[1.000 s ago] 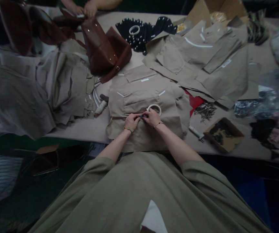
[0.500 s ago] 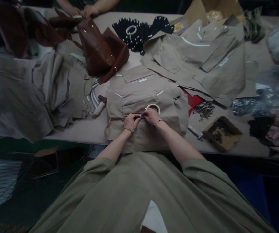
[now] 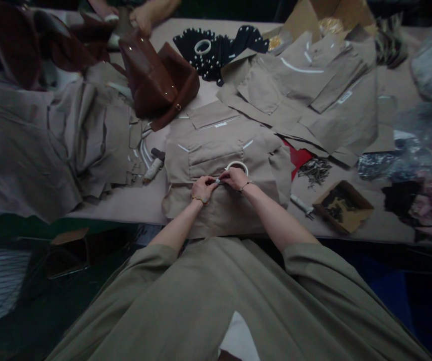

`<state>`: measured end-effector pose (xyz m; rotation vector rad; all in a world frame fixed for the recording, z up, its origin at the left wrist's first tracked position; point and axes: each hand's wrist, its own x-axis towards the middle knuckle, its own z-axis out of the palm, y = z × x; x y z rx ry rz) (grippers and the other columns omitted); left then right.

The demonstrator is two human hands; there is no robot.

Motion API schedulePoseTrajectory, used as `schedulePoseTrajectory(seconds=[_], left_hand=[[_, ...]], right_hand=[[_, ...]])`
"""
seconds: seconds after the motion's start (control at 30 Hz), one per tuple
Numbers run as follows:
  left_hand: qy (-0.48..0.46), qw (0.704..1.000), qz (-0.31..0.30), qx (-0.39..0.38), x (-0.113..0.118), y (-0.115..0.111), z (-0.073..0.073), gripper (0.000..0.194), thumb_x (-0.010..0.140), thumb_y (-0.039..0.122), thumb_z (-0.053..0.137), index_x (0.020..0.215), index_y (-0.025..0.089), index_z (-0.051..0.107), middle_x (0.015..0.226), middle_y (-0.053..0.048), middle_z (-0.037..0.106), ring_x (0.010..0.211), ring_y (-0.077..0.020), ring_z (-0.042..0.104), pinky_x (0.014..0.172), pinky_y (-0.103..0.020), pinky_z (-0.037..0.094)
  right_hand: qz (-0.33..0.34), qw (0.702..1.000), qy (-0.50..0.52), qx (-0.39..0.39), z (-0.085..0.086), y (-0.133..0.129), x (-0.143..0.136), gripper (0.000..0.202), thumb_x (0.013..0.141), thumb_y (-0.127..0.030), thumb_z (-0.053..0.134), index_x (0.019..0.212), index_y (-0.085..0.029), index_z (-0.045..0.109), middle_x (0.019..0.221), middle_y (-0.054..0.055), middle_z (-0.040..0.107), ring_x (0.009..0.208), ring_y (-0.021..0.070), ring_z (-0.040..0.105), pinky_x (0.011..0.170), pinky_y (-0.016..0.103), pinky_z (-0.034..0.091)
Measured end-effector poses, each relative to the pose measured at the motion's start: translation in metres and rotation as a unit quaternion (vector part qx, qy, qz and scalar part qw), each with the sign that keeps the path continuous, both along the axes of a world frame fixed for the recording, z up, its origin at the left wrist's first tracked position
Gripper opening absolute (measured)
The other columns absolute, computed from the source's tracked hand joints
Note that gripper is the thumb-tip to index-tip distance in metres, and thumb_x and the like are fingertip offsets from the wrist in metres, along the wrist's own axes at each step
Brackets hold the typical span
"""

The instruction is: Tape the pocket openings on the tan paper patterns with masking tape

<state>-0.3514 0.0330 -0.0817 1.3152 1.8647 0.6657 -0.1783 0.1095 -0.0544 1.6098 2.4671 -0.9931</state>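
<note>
Both my hands meet over a beige fabric piece (image 3: pixel 216 150) lying flat in front of me. My left hand (image 3: pixel 202 189) is closed, its fingertips pinching at a small light-and-dark item (image 3: pixel 218 181) too small to make out. From the other side, my right hand (image 3: pixel 234 178) pinches at the same spot with closed fingers. A roll of white tape (image 3: pixel 244 167) sits at my right hand, partly hidden by it. White strips mark the fabric above my hands.
Brown leather bag (image 3: pixel 151 75) stands up left, near another person's hands (image 3: pixel 140 19). Beige fabric piles (image 3: pixel 46 135) lie left and right. At right are a small cardboard box (image 3: pixel 343 205), metal pieces (image 3: pixel 315 171), a thread spool (image 3: pixel 300 204) and plastic bags (image 3: pixel 407 150).
My hands stay nearly in place, with slight finger movement at the small item. The other person's hands have shifted above the brown bag.
</note>
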Motion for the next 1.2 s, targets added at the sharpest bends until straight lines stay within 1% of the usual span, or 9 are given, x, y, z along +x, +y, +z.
schedulePoseTrajectory(seconds=[0.27, 0.4, 0.57, 0.87, 1.03, 1.1, 1.2], left_hand=[[-0.032, 0.999, 0.025, -0.004, 0.0000, 0.0017, -0.0080, 0.019, 0.075, 0.029, 0.082, 0.093, 0.024, 0.080, 0.089, -0.001, 0.078, 0.082, -0.0168, 0.069, 0.081, -0.029, 0.053], [-0.049, 0.998, 0.035, 0.002, 0.0010, 0.0023, -0.0091, 0.019, 0.073, 0.028, 0.083, 0.092, 0.023, 0.080, 0.088, -0.001, 0.078, 0.083, -0.0168, 0.070, 0.082, -0.028, 0.053], [-0.067, 0.997, 0.041, -0.010, 0.0008, 0.0036, -0.0080, 0.021, 0.073, 0.029, 0.083, 0.093, 0.023, 0.080, 0.088, -0.001, 0.078, 0.082, -0.0166, 0.070, 0.080, -0.028, 0.053], [-0.018, 0.999, 0.040, -0.030, 0.0051, 0.0074, -0.0013, 0.019, 0.074, 0.029, 0.083, 0.093, 0.026, 0.081, 0.091, -0.001, 0.080, 0.087, -0.0189, 0.071, 0.084, -0.031, 0.053], [0.006, 0.999, 0.025, -0.045, 0.0033, 0.0098, 0.0004, 0.020, 0.071, 0.028, 0.084, 0.091, 0.026, 0.081, 0.091, -0.001, 0.080, 0.086, -0.0199, 0.071, 0.084, -0.032, 0.053], [0.007, 0.999, 0.019, -0.039, 0.0021, 0.0093, 0.0002, 0.020, 0.071, 0.029, 0.085, 0.091, 0.026, 0.081, 0.093, -0.002, 0.080, 0.088, -0.0201, 0.071, 0.086, -0.032, 0.053], [0.002, 0.999, 0.024, -0.035, 0.0020, 0.0076, -0.0002, 0.022, 0.072, 0.029, 0.084, 0.093, 0.025, 0.082, 0.093, -0.002, 0.080, 0.088, -0.0200, 0.071, 0.085, -0.032, 0.053]], right_hand=[[0.006, 1.000, -0.012, -0.019, 0.0049, 0.0050, -0.0008, 0.023, 0.087, -0.032, 0.074, 0.108, -0.029, 0.083, 0.100, 0.003, 0.078, 0.094, 0.0166, 0.069, 0.080, 0.021, 0.046], [0.001, 0.999, -0.015, -0.029, 0.0052, 0.0074, -0.0018, 0.023, 0.087, -0.033, 0.074, 0.108, -0.028, 0.083, 0.098, 0.003, 0.078, 0.091, 0.0164, 0.069, 0.080, 0.021, 0.047], [-0.003, 0.999, -0.013, -0.034, 0.0058, 0.0062, -0.0008, 0.024, 0.086, -0.034, 0.075, 0.108, -0.028, 0.083, 0.098, 0.003, 0.078, 0.090, 0.0159, 0.068, 0.078, 0.021, 0.047], [-0.020, 0.999, -0.039, -0.020, 0.0093, 0.0026, -0.0045, 0.024, 0.085, -0.037, 0.076, 0.108, -0.031, 0.083, 0.102, 0.003, 0.078, 0.094, 0.0188, 0.070, 0.079, 0.023, 0.048], [0.022, 1.000, -0.010, -0.015, 0.0085, 0.0027, -0.0008, 0.025, 0.090, -0.035, 0.071, 0.112, -0.032, 0.082, 0.104, 0.002, 0.078, 0.096, 0.0176, 0.069, 0.081, 0.022, 0.047], [0.017, 1.000, -0.004, -0.006, 0.0081, 0.0028, -0.0001, 0.025, 0.091, -0.035, 0.069, 0.112, -0.032, 0.082, 0.105, 0.002, 0.078, 0.096, 0.0175, 0.069, 0.081, 0.022, 0.047], [0.002, 1.000, -0.010, -0.006, 0.0068, 0.0037, -0.0008, 0.024, 0.090, -0.036, 0.070, 0.110, -0.030, 0.082, 0.102, 0.003, 0.078, 0.094, 0.0177, 0.070, 0.080, 0.022, 0.047]])
